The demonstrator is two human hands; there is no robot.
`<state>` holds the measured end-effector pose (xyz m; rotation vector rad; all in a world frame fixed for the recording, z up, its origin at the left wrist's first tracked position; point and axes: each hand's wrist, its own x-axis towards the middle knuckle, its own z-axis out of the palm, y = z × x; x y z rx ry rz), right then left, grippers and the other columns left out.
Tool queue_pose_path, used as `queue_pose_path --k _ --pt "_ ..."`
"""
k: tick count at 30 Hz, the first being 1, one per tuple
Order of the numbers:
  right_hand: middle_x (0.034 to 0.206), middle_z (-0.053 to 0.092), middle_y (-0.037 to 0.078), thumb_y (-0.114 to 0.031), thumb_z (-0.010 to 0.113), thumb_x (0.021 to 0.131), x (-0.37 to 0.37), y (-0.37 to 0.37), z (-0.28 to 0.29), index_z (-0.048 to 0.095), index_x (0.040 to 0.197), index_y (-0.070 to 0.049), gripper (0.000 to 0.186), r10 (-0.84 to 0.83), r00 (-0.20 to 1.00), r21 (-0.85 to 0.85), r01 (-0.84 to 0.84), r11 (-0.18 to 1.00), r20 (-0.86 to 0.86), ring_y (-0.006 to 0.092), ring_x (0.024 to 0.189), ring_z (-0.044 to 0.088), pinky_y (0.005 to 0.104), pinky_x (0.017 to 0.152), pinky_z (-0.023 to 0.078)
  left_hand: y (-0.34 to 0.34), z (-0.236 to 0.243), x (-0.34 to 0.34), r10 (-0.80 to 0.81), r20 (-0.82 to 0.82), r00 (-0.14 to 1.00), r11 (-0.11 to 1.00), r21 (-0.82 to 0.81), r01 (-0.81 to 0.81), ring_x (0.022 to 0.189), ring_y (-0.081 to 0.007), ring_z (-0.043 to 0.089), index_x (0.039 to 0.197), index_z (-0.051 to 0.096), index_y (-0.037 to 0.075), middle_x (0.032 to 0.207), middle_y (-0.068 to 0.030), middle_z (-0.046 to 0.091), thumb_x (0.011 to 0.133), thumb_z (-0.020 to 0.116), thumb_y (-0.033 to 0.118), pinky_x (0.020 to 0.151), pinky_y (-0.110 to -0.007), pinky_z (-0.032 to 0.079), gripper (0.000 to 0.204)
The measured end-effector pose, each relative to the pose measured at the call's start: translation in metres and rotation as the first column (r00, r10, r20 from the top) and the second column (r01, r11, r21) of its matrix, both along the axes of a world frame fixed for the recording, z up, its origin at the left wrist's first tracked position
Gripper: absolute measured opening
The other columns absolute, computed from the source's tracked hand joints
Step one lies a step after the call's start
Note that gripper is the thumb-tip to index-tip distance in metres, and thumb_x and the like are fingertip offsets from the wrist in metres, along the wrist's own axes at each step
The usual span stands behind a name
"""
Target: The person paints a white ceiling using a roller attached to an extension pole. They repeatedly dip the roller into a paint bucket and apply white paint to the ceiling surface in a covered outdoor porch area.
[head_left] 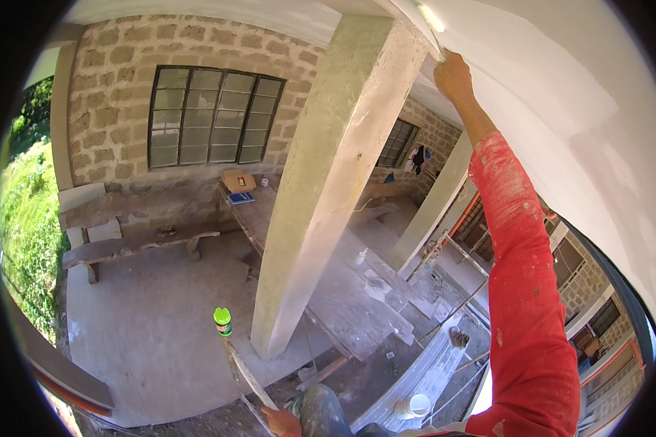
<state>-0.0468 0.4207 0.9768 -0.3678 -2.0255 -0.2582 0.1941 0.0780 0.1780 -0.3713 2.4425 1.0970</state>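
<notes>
My right hand (pixel 453 76) is raised high at the end of a red, paint-spotted sleeve. Its fingers are closed around the handle of what looks like a small paint roller (pixel 431 18), with a white sleeve held up by the white ceiling near the top of the concrete column (pixel 328 175). Low in the view, my left hand (pixel 281 421) is wrapped around a wooden pole (pixel 249 375). At the pole's upper end sits a bright green bottle-like container (pixel 223 321) with a dark label; how it is fixed there is unclear.
Below is a plank platform (pixel 423 368) bearing a white bucket (pixel 412 406). A long wooden table (pixel 350 306) stretches behind the column, with a white bottle (pixel 361 256) on it. A rough wooden bench (pixel 138 250) stands by the block wall. Poles (pixel 463 251) cross at the right.
</notes>
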Motion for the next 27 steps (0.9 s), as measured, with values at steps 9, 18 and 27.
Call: queue_pose_path --k 9,18,27 --pt "0.117 0.069 0.029 -0.017 0.056 0.088 -0.093 -0.009 0.041 0.064 0.125 0.000 0.042 0.020 1.000 0.042 -0.020 0.999 -0.002 0.0450 0.114 0.065 0.0508 0.098 0.052 0.010 -0.246 0.011 -0.593 -0.283 0.754 0.728 -0.588 0.352 0.094 -0.0354 0.073 0.151 0.035 -0.006 0.111 -0.0228 0.072 0.096 0.055 0.030 0.082 -0.049 0.059 0.068" --pt "0.123 0.067 0.027 -0.015 0.058 0.090 -0.029 -0.031 0.005 0.060 0.134 -0.002 0.046 -0.027 0.999 -0.094 0.024 0.995 -0.028 0.0423 0.119 0.064 0.0504 0.102 0.051 0.010 -0.147 0.009 -0.212 -0.232 0.949 0.962 -0.217 0.162 0.091 -0.0393 0.073 0.147 0.037 -0.007 0.102 -0.0240 0.072 0.096 0.053 0.020 0.082 -0.055 0.057 0.060" --pt "0.114 0.068 0.029 -0.012 0.055 0.099 0.195 -0.083 -0.073 0.053 0.146 -0.002 0.048 -0.077 0.986 -0.173 0.050 0.984 -0.151 0.0391 0.099 0.069 0.0475 0.086 0.053 0.008 -0.068 0.008 0.005 -0.206 0.978 0.999 -0.033 -0.012 0.089 -0.0448 0.072 0.146 0.037 -0.006 0.102 -0.0252 0.072 0.092 0.058 0.023 0.079 -0.055 0.058 0.065"
